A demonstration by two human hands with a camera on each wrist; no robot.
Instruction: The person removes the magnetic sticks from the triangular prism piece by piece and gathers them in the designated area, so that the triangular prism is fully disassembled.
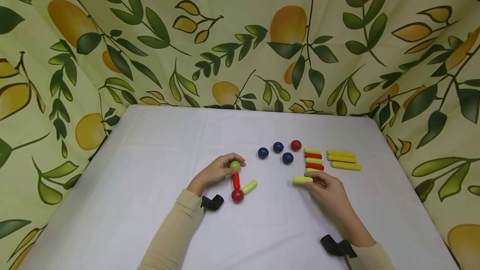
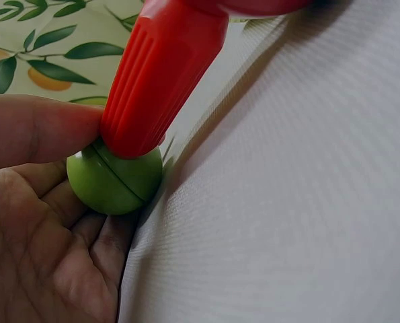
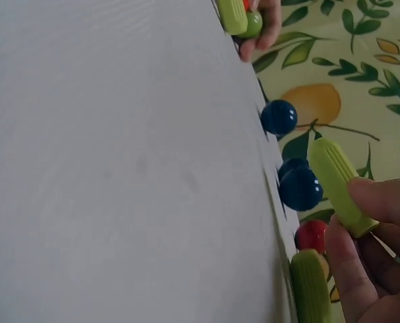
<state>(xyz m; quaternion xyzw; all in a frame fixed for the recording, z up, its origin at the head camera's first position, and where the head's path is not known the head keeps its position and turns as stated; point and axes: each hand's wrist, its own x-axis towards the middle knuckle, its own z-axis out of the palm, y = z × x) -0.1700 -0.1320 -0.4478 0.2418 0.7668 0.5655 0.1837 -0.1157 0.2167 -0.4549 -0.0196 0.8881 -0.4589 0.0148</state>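
My left hand (image 1: 216, 173) holds a green ball (image 1: 235, 166) between thumb and fingers. A red rod (image 1: 236, 181) runs from that ball to a red ball (image 1: 237, 196), where a yellow-green rod (image 1: 249, 186) branches off to the upper right. In the left wrist view the thumb presses where the red rod (image 2: 163, 81) meets the green ball (image 2: 115, 178). My right hand (image 1: 330, 188) pinches a loose yellow-green rod (image 1: 302, 180) by one end, its other end pointing left. The right wrist view shows this rod (image 3: 339, 185) between thumb and fingers.
Beyond the right hand lies a column of short yellow-green and red rods (image 1: 313, 156). Several longer yellow rods (image 1: 342, 159) lie right of it. Three blue balls (image 1: 278, 147) and another red ball (image 1: 296, 145) sit to its left. A patterned curtain (image 1: 225, 53) hangs behind the white table (image 1: 157, 136).
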